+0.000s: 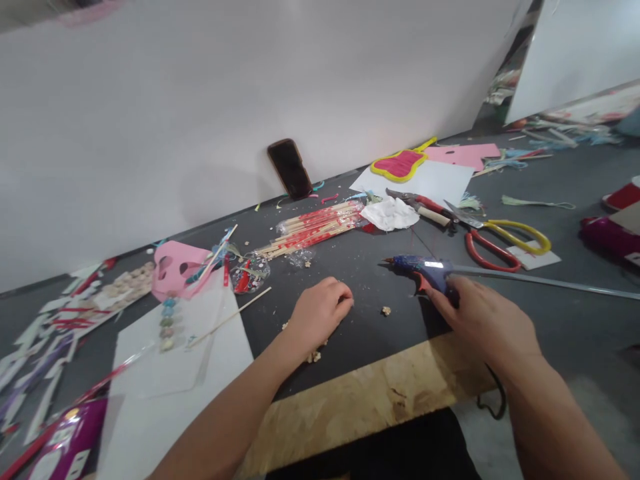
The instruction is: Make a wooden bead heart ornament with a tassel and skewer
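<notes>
Glue gun (pixel 433 268), blue, nozzle leftward

Long axis left to right, at dark tabletop (pixel 357 357) (contact unclear); glue stick (pixel 545 281) extending rightward. Right hand (pixel 493 323): closed on gun. Left hand (pixel 319 312): apart, fingers curled, contents cannot be told. Scissors (pixel 484 225): just beyond.

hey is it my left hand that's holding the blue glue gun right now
No, the right hand holds the glue gun, while the left hand is apart from it.
</notes>
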Available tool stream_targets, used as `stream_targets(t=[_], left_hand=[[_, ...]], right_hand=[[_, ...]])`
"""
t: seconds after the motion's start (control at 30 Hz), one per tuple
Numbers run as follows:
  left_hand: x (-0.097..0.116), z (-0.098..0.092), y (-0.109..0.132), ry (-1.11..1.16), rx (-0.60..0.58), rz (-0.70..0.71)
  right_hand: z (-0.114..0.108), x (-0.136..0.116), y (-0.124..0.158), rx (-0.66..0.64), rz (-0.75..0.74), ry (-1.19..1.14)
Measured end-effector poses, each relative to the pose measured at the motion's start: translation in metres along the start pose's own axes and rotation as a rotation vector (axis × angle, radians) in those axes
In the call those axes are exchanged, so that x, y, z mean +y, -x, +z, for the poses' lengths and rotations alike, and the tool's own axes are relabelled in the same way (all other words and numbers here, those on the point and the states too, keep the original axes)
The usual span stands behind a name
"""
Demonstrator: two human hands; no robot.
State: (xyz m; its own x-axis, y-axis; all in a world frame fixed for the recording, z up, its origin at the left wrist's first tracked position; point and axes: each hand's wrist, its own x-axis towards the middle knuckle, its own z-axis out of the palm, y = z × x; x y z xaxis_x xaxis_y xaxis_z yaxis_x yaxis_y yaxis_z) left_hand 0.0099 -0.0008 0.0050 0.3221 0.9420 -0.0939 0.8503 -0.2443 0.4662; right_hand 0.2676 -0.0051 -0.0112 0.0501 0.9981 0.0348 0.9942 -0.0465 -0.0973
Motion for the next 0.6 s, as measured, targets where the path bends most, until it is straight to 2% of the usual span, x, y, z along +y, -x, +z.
stream_targets(t=[0.1, 0.17, 0.23, 0.3, 0.37, 0.43, 0.5, 0.6], left_hand=[[-0.001, -0.004, 0.007, 0.112, 0.062, -0.034], [-0.002, -0.005, 0.011, 0.197, 0.111, -0.056], [-0.004, -0.006, 0.014, 0.293, 0.155, -0.103], [-0.005, -0.005, 0.016, 0.424, 0.173, -0.170], [-0.007, -0.004, 0.018, 0.611, 0.154, -0.241], [-0.007, -0.002, 0.020, 0.824, 0.119, -0.300], [-0.008, 0.000, 0.021, 0.997, 0.090, -0.346], [-0.008, 0.002, 0.023, 1.163, 0.068, -0.378]], right_hand=[[-0.006, -0.004, -0.006, -0.058, 0.090, -0.068], [-0.009, -0.005, -0.007, -0.037, 0.126, -0.175], [-0.010, -0.006, -0.005, -0.005, 0.168, -0.393], [-0.011, -0.010, 0.000, -0.034, 0.190, -0.742], [-0.010, -0.015, 0.007, -0.156, 0.196, -1.096], [-0.009, -0.021, 0.013, -0.289, 0.212, -1.345], [-0.007, -0.026, 0.017, -0.351, 0.227, -1.469], [-0.004, -0.031, 0.024, -0.362, 0.191, -1.531]])
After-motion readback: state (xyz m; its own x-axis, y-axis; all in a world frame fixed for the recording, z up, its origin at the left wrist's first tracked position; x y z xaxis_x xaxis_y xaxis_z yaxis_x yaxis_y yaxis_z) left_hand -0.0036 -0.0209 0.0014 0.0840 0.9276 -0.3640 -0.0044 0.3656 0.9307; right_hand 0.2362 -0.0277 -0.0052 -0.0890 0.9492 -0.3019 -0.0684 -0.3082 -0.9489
